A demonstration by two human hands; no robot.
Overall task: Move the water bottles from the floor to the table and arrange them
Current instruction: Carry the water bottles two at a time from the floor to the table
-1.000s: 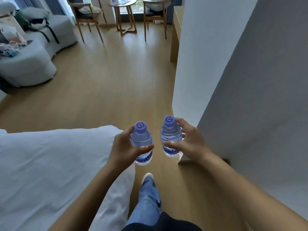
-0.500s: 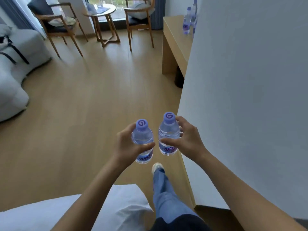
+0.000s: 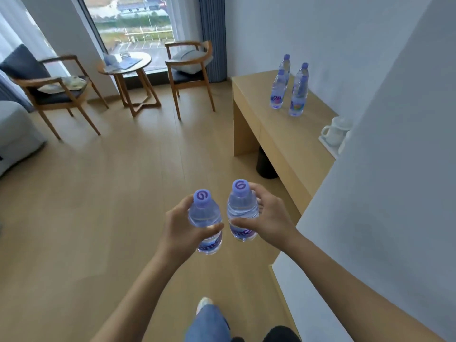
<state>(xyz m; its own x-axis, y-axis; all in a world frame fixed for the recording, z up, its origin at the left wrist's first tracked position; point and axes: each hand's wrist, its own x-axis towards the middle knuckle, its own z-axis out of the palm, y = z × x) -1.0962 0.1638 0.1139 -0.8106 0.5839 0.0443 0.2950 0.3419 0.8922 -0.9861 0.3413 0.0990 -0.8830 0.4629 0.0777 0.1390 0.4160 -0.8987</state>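
I carry two clear water bottles with purple caps, upright and side by side over the wooden floor. My left hand [image 3: 181, 229] is wrapped around the left bottle [image 3: 205, 218]. The right bottle [image 3: 242, 211] is gripped by my right hand [image 3: 267, 218]. Ahead on the right stands a light wooden table [image 3: 269, 129] against the wall. Several more bottles [image 3: 288, 87] stand upright in a cluster on its far part.
A white kettle and cup on a tray [image 3: 335, 134] sit at the table's near end by the wall corner [image 3: 357, 193]. A black bin [image 3: 265, 164] stands under the table. Two wooden chairs [image 3: 190, 72] and a round side table [image 3: 128, 77] are by the window.
I have walked forward past the bed, which has left the view. The table with its bottles has come much closer. Both hands still hold their bottles the same way.
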